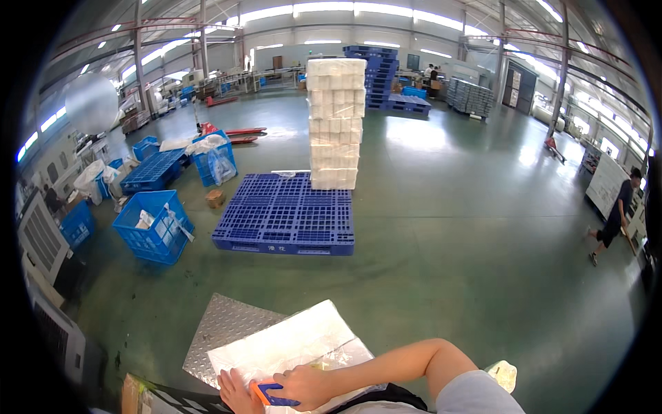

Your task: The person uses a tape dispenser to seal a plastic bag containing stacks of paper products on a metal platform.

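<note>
both hands rest on the plastic-wrapped white pack; right hand grips an orange-and-blue cutter, lying crosswise beside the left hand, whose finger state i cannot tell.

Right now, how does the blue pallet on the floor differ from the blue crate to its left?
The blue pallet is flat, low and wide; the blue crate is a tall open box. The pallet carries a high stack of white packs on its far corner; the crate holds only a few loose white items inside. The pallet's top is a grid; the crate has lattice walls. Both are blue plastic and stand on the green floor.
</note>
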The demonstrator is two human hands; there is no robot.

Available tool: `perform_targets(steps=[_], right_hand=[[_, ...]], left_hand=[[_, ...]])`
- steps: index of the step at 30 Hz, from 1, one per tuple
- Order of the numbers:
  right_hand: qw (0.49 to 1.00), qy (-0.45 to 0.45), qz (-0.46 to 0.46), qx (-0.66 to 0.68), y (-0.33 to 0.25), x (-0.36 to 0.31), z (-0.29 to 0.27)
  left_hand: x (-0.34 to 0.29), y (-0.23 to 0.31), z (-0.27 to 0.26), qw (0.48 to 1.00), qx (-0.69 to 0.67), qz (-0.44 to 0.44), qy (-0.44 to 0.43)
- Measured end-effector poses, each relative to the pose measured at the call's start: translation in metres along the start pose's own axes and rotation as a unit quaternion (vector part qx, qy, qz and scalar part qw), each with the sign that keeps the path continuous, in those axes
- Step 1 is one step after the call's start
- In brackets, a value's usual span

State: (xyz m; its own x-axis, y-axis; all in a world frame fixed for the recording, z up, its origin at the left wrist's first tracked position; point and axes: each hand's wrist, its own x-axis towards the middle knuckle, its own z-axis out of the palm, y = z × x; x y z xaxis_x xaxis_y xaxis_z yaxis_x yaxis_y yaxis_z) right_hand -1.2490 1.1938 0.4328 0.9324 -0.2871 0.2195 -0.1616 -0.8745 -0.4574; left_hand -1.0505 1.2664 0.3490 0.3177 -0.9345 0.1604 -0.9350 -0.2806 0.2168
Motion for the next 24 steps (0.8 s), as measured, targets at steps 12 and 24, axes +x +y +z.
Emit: perform_targets(steps=[12,24], right_hand=[[0.999,-0.043,-0.001,0.006,-0.003,0.005,0.008],[0.999,0.027,0.002,-0.040,-0.017,-0.010,-0.012]], left_hand=[[-0.005,-0.011,0.006,0.999,0.001,-0.007,0.042],[-0.003,-0.005,0.007,0.998,-0.008,-0.002,0.056]])
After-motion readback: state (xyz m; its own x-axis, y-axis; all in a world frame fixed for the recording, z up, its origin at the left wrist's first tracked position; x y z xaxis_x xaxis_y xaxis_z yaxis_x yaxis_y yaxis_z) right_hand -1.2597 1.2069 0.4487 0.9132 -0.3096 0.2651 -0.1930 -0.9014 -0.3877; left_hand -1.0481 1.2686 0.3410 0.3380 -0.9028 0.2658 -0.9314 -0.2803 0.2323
